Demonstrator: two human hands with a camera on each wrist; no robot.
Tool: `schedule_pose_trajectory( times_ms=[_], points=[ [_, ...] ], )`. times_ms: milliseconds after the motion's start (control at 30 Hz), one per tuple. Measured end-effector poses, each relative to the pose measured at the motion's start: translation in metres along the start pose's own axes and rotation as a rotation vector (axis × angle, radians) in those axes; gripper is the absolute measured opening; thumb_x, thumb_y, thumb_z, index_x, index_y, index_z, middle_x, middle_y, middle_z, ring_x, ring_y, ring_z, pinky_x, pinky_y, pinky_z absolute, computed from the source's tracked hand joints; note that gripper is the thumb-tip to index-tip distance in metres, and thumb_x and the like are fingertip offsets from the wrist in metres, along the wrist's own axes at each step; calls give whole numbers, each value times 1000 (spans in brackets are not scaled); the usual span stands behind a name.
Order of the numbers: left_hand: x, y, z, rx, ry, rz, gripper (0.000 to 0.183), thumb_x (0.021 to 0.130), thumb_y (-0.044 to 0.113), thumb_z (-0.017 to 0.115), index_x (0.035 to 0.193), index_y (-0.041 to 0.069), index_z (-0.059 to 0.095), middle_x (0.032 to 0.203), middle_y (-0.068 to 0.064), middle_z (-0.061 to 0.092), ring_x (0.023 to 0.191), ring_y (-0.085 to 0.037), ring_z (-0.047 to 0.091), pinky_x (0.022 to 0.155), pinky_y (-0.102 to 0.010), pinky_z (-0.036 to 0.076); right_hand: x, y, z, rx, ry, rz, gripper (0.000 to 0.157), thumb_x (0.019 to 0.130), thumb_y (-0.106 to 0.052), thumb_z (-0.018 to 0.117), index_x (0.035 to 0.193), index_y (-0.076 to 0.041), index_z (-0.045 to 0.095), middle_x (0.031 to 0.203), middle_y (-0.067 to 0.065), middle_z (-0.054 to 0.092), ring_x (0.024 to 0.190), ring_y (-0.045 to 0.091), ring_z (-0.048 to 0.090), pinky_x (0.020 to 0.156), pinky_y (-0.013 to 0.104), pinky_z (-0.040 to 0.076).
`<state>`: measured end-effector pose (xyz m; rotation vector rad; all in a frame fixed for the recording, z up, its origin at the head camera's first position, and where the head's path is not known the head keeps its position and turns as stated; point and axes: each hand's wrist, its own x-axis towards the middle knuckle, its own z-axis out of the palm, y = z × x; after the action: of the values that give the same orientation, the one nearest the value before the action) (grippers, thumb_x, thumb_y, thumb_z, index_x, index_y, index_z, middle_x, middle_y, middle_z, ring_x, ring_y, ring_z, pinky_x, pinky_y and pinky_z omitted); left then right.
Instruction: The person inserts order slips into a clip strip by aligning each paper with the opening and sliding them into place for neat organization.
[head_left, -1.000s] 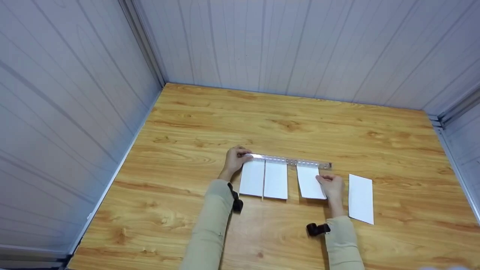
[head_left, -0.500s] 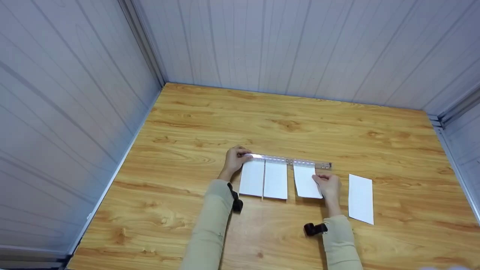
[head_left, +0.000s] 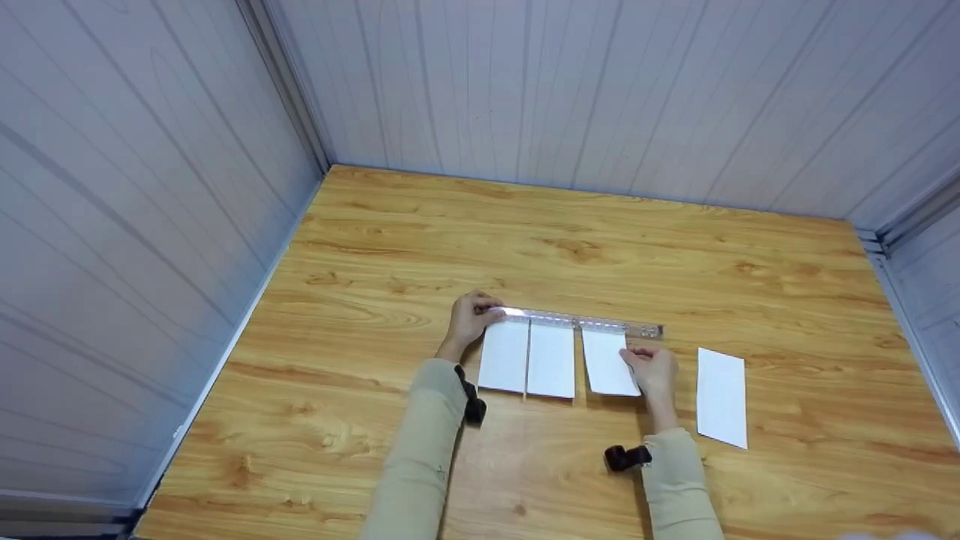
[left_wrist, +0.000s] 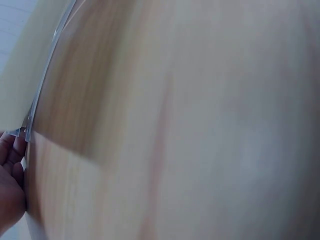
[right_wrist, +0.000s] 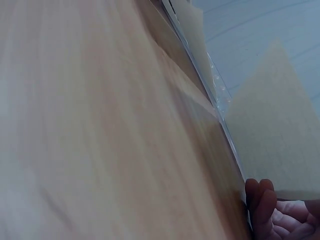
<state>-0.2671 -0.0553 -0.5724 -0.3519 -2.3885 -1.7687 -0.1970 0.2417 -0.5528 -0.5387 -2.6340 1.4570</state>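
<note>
A clear plastic strip (head_left: 643, 330) runs left to right, and several white rectangular cards lie along it. My left hand (head_left: 469, 322) pinches the strip's left end, at the top corner of the leftmost white card (head_left: 503, 360). Close beside that card is a second white card (head_left: 551, 364), with a thin gap between them. By its right edge, my right hand (head_left: 652, 371) pinches a third white card (head_left: 607, 364), slightly tilted, its top edge at the strip. In the right wrist view the fingers (right_wrist: 264, 205) are curled at that card's edge.
Another white card (head_left: 721, 397) lies on the wood-grain table (head_left: 570, 240) to the right of my right hand. Pale panel walls (head_left: 480, 90) border the table at the back and sides. Shadows fall below the cards.
My right hand has slid the third card leftward along the strip, narrowing the gap to the second card. The left hand, strip and other cards have not moved.
</note>
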Motion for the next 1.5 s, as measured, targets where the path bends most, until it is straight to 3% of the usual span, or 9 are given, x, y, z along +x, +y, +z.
schedule_pose_trajectory(
  times_ms=[200,433,567,867,1067,1300,1500],
  points=[
    [-5,24,-5,-43,-7,32,12,72,-11,65,82,-17,63,81,-29,56,75,-40,53,63,-33,43,-1,-1,2,16,5,-5,20,75,-5,68,84,12,64,76,18,64,61,11,57,51,16,42],
    [0,0,0,15,-13,10,12,74,-2,68,83,-9,67,81,-17,59,73,-24,55,63,-24,44,-2,-2,4,9,-2,2,21,76,-7,68,85,11,65,76,18,65,61,11,58,52,16,41],
    [1,-5,1,11,-14,4,11,74,1,69,82,-7,68,82,-15,60,73,-22,55,63,-24,43,-2,-2,4,-4,-5,-8,21,76,-9,68,85,9,66,76,16,65,62,11,58,52,16,41],
    [1,-4,1,24,-3,13,11,73,0,70,82,-7,68,81,-17,60,75,-25,55,64,-23,43,-2,-4,5,-29,-14,-12,22,77,-10,67,88,9,66,82,19,65,73,23,62,55,18,43],
    [0,-3,1,27,-3,16,10,73,0,70,81,-6,68,81,-15,60,73,-21,54,63,-22,42,-3,-4,6,-15,-12,-25,21,76,-9,67,86,10,66,81,20,65,71,24,62,54,16,42],
    [1,-4,1,40,-2,8,10,73,0,69,82,-6,68,81,-15,60,74,-23,54,64,-24,43,-3,-4,7,-19,2,-14,21,76,-9,68,86,9,66,81,20,65,72,24,62,58,23,47],
    [0,-3,2,25,-5,-7,11,73,-1,69,82,-8,68,82,-16,60,74,-22,55,63,-21,42,-4,-5,9,-12,11,-66,19,74,-5,68,84,11,65,80,22,64,72,27,61,59,24,46]
  ],
)
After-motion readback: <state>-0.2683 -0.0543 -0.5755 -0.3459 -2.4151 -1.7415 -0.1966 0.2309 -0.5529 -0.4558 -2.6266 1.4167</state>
